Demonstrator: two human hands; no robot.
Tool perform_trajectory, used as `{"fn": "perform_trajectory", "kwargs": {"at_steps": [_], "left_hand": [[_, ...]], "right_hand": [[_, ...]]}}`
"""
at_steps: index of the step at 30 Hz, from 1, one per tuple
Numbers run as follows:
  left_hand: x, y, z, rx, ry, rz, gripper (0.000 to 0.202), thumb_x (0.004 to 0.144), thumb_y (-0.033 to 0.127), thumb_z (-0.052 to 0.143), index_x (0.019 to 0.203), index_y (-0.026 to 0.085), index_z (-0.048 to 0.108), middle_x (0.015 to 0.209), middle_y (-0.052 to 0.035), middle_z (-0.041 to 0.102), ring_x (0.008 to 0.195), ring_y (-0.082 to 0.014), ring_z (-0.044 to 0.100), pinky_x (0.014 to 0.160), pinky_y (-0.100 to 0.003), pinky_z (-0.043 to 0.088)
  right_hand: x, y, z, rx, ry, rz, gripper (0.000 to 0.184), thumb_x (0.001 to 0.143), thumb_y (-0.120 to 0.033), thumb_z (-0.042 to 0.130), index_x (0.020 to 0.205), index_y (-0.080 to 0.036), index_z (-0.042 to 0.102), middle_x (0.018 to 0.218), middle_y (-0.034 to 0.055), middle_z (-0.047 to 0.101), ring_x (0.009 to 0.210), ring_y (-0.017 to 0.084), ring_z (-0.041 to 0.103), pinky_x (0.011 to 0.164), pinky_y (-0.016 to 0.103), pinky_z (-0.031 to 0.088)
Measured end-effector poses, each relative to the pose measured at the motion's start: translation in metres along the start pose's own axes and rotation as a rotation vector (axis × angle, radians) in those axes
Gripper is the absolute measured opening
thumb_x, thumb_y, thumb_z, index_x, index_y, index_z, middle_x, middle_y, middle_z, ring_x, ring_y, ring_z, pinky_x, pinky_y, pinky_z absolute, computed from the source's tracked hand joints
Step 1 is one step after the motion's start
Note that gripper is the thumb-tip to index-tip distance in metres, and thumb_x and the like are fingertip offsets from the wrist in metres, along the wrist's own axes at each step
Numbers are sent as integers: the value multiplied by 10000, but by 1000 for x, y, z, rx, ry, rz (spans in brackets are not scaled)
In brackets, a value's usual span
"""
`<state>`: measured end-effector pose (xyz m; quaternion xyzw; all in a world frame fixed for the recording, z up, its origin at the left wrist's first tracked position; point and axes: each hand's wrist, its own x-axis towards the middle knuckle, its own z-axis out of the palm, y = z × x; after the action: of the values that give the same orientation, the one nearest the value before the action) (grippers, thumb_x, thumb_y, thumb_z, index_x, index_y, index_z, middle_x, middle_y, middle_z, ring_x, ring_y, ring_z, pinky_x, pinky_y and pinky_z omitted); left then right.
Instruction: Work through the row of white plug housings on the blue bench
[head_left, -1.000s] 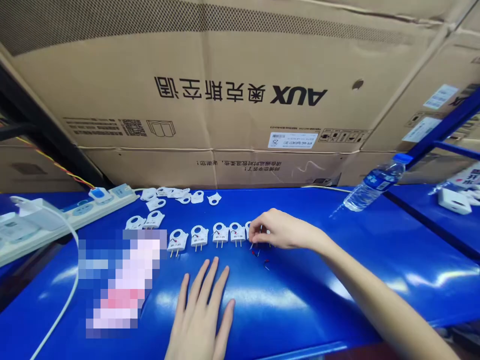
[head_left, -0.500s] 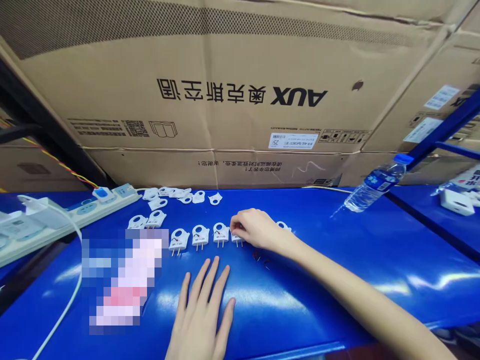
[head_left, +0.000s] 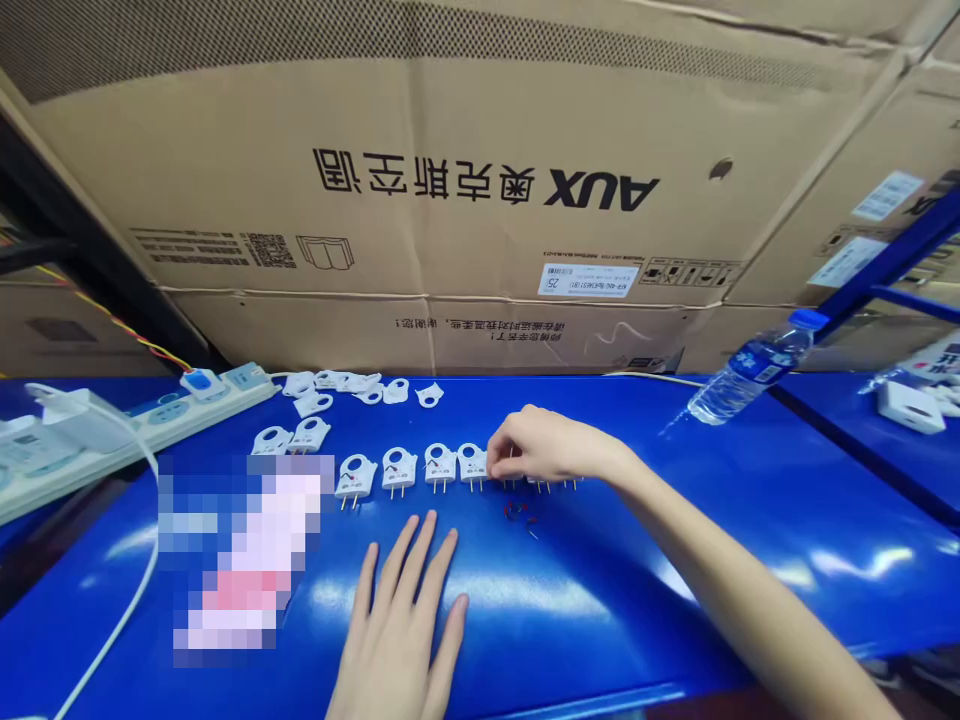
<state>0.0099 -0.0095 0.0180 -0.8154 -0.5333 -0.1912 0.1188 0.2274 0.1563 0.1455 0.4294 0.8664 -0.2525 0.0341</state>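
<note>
A row of small white plug pieces with metal prongs (head_left: 398,471) lies across the blue table (head_left: 675,600). My right hand (head_left: 544,450) rests over the right end of that row, fingers curled down onto a plug piece that they mostly hide. Prongs of further pieces stick out from under the hand. My left hand (head_left: 401,625) lies flat on the table in front of the row, fingers spread, holding nothing. Tiny red and white bits (head_left: 519,513) lie just in front of the right hand.
More white plug shells (head_left: 360,388) are scattered near the back, below large cardboard boxes (head_left: 480,200). A white power strip (head_left: 150,420) with a charger and cable lies at left. A water bottle (head_left: 750,370) lies at right beside a blue shelf rail. A blurred patch covers something at left.
My right hand slid left along the row half a second ago, then came back right to the row's right end. The left hand has stayed flat in place.
</note>
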Motion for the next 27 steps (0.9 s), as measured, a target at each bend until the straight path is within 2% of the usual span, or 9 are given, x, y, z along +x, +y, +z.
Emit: {"fn": "perform_trajectory", "kwargs": {"at_steps": [3, 6, 11, 16, 22, 27], "left_hand": [[0, 0, -1, 10, -5, 3, 610, 1011, 343, 514, 1599, 242, 389, 1615, -64, 504, 1494, -246, 463, 1250, -491, 337], [0, 0, -1, 2, 8, -1, 585, 1010, 340, 516, 1579, 241, 426, 1602, -65, 520, 1485, -247, 476, 1253, -493, 335], [0, -1, 0, 33, -26, 14, 592, 1006, 351, 524, 1580, 247, 427, 1612, -60, 507, 1495, -252, 463, 1240, -495, 362], [-3, -3, 1, 58, -58, 13, 608, 1009, 359, 517, 1596, 252, 400, 1627, -57, 484, 1512, -251, 440, 1235, -497, 372], [-1, -1, 1, 1, 22, -8, 552, 1006, 335, 521, 1547, 237, 471, 1579, -59, 550, 1481, -247, 481, 1271, -490, 296], [0, 3, 2, -34, 61, -22, 514, 1021, 340, 480, 1525, 237, 498, 1559, -56, 573, 1480, -232, 477, 1275, -471, 281]], "right_hand": [[14, -8, 9, -27, 173, 10, 217, 956, -227, 633, 1076, -250, 812, 1024, 20, 816, 915, 182, 739, 769, 237, 485], [32, -20, 21, -60, 239, -10, 244, 992, -260, 598, 1147, -270, 785, 1124, 17, 799, 1034, 201, 725, 845, 258, 491], [53, -32, 35, -122, 223, -58, 226, 980, -267, 604, 1113, -288, 786, 1084, 25, 798, 1028, 212, 726, 824, 260, 499], [58, -39, 40, -179, 209, -57, 210, 964, -251, 604, 1083, -268, 775, 1083, 39, 794, 1008, 222, 730, 798, 266, 504], [56, -53, 38, -223, 184, -24, 244, 952, -156, 559, 1042, -224, 776, 1066, 65, 793, 1009, 232, 736, 797, 272, 502], [56, -56, 35, -226, 162, -34, 243, 959, -169, 549, 1048, -215, 770, 1085, 80, 785, 1011, 233, 728, 792, 277, 501]]}}
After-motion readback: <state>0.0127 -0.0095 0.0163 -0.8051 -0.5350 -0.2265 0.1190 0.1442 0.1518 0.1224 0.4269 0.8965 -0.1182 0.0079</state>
